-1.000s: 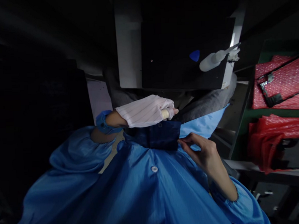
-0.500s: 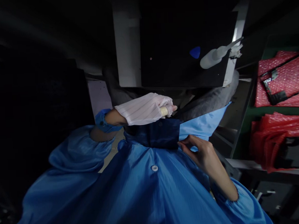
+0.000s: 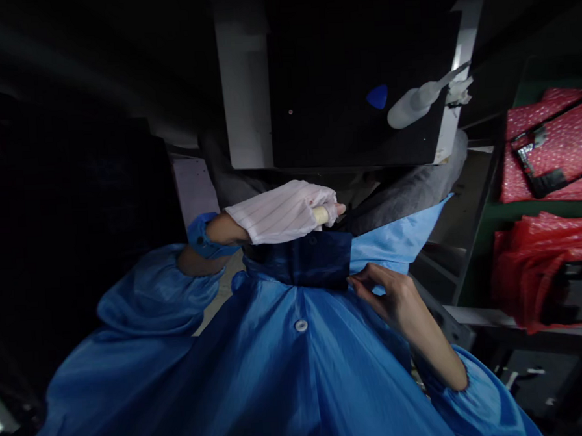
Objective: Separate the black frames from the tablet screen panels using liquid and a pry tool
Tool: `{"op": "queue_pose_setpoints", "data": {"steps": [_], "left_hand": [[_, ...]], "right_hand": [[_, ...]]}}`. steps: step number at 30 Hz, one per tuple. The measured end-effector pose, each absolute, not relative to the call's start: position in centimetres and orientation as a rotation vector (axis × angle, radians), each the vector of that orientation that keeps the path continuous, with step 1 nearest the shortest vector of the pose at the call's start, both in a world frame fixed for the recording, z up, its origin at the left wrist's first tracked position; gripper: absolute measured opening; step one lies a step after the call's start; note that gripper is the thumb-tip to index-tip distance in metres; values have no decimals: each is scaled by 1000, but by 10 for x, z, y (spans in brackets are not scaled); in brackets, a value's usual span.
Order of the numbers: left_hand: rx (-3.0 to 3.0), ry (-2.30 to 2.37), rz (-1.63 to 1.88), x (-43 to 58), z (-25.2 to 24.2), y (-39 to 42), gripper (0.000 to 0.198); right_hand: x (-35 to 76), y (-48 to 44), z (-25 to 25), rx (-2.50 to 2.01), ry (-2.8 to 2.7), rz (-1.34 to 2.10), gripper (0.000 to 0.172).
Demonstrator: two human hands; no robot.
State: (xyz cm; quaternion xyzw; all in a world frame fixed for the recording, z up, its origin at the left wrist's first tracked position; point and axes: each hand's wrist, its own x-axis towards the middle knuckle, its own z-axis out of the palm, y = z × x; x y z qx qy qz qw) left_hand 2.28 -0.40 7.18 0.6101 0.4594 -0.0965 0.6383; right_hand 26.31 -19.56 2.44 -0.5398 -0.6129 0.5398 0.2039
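Observation:
My left hand [image 3: 283, 212], in a white striped glove with a pale yellow cover on one finger, is curled closed above my lap. What it grips, if anything, is hidden. Just below it lies a dark, see-through rectangular sheet [image 3: 322, 262], with a button of my blue smock [image 3: 260, 369] faintly showing through. The bare fingers of my right hand [image 3: 387, 291] pinch the sheet's lower right corner. Part of the sheet's upper edge is covered by the gloved hand.
Ahead stands a bench with a black top [image 3: 335, 137]. On it are a blue triangular pick [image 3: 377, 97] and a white squeeze bottle [image 3: 412, 106], with crumpled white material [image 3: 459, 92] at its right edge. Red bubble-wrap packs [image 3: 555, 145] lie on a green shelf at right.
Both hands keep the same pose, and the sheet stays between them. The view has shifted slightly, so the bench sits a little higher and the shelf farther right.

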Motion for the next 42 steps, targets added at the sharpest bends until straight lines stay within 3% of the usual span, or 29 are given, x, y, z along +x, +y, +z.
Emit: {"op": "queue_pose_setpoints", "data": {"steps": [42], "left_hand": [[1375,1117,-239,20,67,-5,39]], "right_hand": [[273,-245,-10,-1601,-1752,1724,37]]}}
